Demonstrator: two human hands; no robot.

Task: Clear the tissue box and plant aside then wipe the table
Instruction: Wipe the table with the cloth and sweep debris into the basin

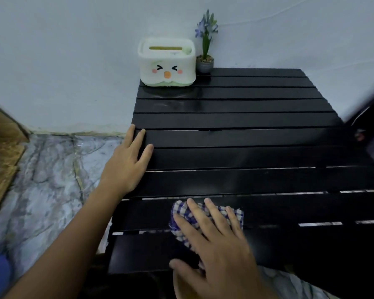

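A: What is nearest to the camera?

B: The right hand [216, 240]. It lies flat, with fingers spread, on a blue and white checked cloth [183, 221], and it presses the cloth onto the black slatted worktop [257, 139] near the front edge. The hand does not grip the cloth; it only covers it from above.

A: And the left hand?

B: The left hand [126, 160] is a little farther, at the left edge of the worktop. It is open also, the palm is down, and the fingertips rest on the slats. It holds nothing. The two hands are well apart.

A: Where are the things that belong to the task?

B: Both are at the far edge, against the pale wall [63, 61]. The tissue box [166, 62], white with a small cartoon face, stands on the far left corner. The plant [206, 50], with purple flowers in a small grey pot, stands upright just beside the box, on its right side.

A: What is at the left of the worktop?

B: A marbled floor [48, 173].
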